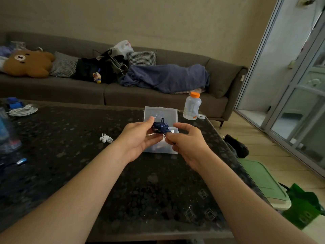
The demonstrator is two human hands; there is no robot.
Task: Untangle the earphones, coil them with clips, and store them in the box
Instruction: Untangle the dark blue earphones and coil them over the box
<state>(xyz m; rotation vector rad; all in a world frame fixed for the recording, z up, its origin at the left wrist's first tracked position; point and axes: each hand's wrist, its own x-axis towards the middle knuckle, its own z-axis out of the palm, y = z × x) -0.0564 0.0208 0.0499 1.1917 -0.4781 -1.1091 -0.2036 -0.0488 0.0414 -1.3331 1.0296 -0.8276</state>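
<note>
Left grip (pixel 139 138) and right grip (pixel 186 143) pinch the tangled blue earphones (pixel 160 127) between them. They hang above the open clear box (pixel 161 111).

Dark speckled counter (pixel 88 164) fills the view, its glossy top running out to the right edge. Toward the far side sits the clear plastic box (pixel 158 151), with its lid tipped up and open behind it. Left of the box and apart from it, the white clips (pixel 106 138) lie in a small heap. At the far right corner stands a clear bottle (pixel 192 107) with an orange cap, and a small white ring (pixel 201 116) lies right beside its base. Far left there's a coiled white cable (pixel 22 111) with a blue object (pixel 14 102) just behind it, plus blurred blue things by the left edge, too soft to identify. Small clear square pieces (pixel 202 193) lie front right.
</note>
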